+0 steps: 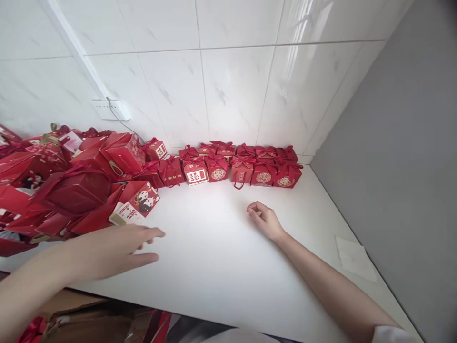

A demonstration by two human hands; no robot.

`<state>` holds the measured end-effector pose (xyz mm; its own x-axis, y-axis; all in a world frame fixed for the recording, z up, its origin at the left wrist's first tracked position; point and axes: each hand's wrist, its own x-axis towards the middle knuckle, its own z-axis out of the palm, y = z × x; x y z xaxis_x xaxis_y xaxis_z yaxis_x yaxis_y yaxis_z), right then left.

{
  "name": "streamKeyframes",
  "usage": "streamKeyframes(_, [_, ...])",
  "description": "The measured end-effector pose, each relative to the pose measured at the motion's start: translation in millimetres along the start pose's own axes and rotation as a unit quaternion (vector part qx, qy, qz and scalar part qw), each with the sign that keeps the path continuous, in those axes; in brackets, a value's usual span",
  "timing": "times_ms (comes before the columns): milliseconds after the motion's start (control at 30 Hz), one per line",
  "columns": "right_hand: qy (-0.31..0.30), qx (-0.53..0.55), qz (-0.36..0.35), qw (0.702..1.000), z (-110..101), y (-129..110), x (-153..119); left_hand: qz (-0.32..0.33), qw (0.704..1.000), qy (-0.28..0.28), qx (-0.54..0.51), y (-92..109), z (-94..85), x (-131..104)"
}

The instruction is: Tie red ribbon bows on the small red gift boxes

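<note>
My left hand hovers over the left part of the white table, its fingers apart and nothing in them. Just beyond it lies a red box with a panda picture, at the edge of a big pile of red gift boxes. My right hand is at the middle right, fingers curled loosely, with nothing visible in them. Beyond it, small red boxes with ribbon bows stand in rows along the wall, among them one with a white label and one with a round gold emblem.
A white tiled wall with a socket strip and cable rises behind the boxes. A grey panel borders the table's right side, near a pale flat square. Below the front edge is an open cardboard box.
</note>
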<state>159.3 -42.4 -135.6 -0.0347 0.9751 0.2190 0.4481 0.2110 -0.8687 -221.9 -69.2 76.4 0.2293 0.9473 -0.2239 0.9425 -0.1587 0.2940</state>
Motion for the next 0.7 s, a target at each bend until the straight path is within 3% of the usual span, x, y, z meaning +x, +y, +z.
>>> streamKeyframes(33, [0.013, -0.026, -0.015, 0.999, -4.9, -3.6, 6.2, 0.020, 0.994, -0.105, 0.018, 16.0, 3.2, 15.8])
streamKeyframes(100, [0.037, -0.078, -0.045, 0.995, -20.4, -11.5, 22.9, 0.068, 0.980, -0.185, 0.026, 48.4, 10.3, 52.4])
streamKeyframes(233, [0.118, -0.183, -0.056, 0.974, -63.4, -22.2, 70.0, 0.174, 0.968, -0.182, 0.008, 99.1, 37.7, 132.5])
streamKeyframes(367, [0.234, -0.260, 0.023, 0.936, -91.8, -15.1, 119.6, 0.242, 0.964, -0.106, -0.037, 132.9, 98.0, 191.6])
streamKeyframes(533, [0.272, -0.316, 0.147, 0.897, -98.6, 13.1, 157.3, 0.301, 0.942, 0.073, -0.131, 149.1, 184.1, 208.6])
streamKeyframes(600, [0.274, -0.332, 0.195, 0.881, -102.2, 23.8, 160.7, 0.314, 0.930, 0.108, -0.158, 143.5, 203.7, 207.7])
streamKeyframes(700, [0.276, -0.353, 0.242, 0.860, -113.5, 33.4, 154.1, 0.317, 0.919, 0.131, -0.197, 130.5, 215.2, 211.6])
